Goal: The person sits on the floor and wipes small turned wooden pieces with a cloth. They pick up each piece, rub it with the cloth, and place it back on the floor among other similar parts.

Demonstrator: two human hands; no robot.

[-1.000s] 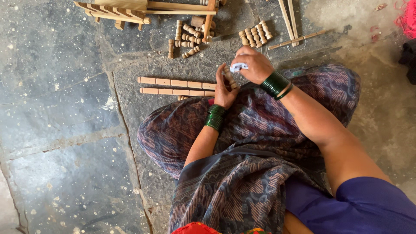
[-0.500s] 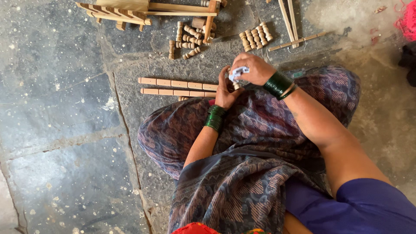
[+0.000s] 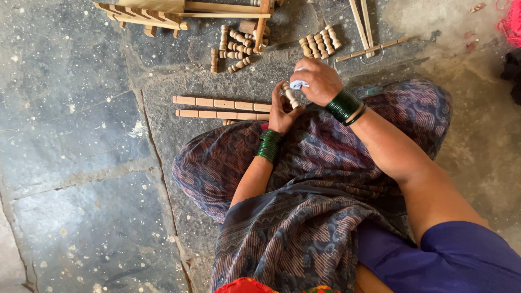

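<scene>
Head camera looks straight down on a person seated cross-legged on a grey stone-slab floor [image 3: 81,163], lap covered in purple patterned cloth [image 3: 325,179]. Their left hand [image 3: 282,111] is raised from the lap with the palm turned inward and the fingers curled closed around a short turned wooden spindle piece [image 3: 290,95], which stands nearly upright between thumb and fingers, just above the knee. Their right hand [image 3: 317,81] reaches across from the right, wrist bent, fingers bunched tight over a small wad of white cloth or paper [image 3: 298,84] pressed against the top of that spindle; whether it is cloth or sandpaper cannot be told. Each wrist carries a stack of dark green bangles [image 3: 343,106]. No packages, labels or signs can be made out. On the floor just beyond the left hand lie two long pale notched wooden slats [image 3: 220,108], parallel and close together. Further up, a row of five light turned wooden pegs [image 3: 320,42] lies side by side, and left of them a loose scatter of similar pegs [image 3: 233,49], roughly seven or eight, though some overlap and the count is unsure. A partly built pale wooden frame [image 3: 163,12] runs along the top edge. Three thin wooden sticks [image 3: 364,27] lie at upper right, two nearly upright and one crossing below them at a slant.
</scene>
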